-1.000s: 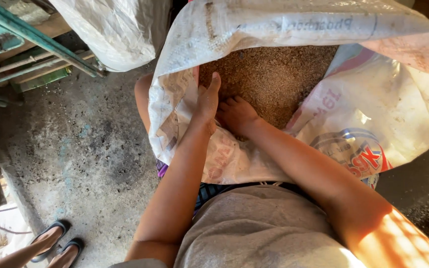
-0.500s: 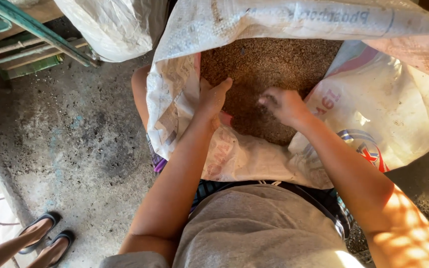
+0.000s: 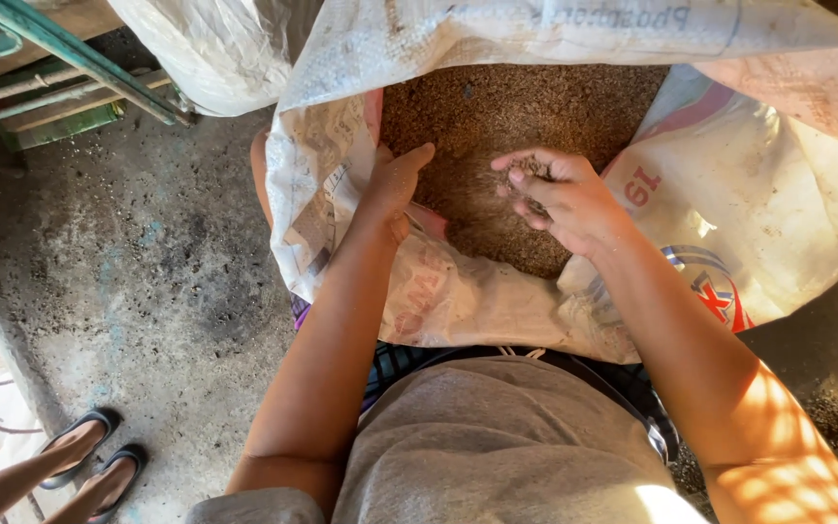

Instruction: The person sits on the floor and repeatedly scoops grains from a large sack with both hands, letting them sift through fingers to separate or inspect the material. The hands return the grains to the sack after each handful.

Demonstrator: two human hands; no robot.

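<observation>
- My left hand [image 3: 395, 184] grips the near edge of the big white sack [image 3: 341, 194], holding it open.
- My right hand [image 3: 560, 199] is cupped above the sack's mouth, with brown grain [image 3: 526, 107] in its fingers.
- The grain fills the sack.
- Somebody's sandalled feet [image 3: 94, 456] stand far left of the sack.

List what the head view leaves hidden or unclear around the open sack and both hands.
- Depth of the brown grain: only its top surface shows inside the woven sack.
- Right hand: curled fingers hide how much grain the palm holds; falling grains are blurred.
- Left hand: seen from the back, so its palm against the sack edge is hidden.
- Second person: only sandalled feet show, cut off by the frame's edge.
</observation>
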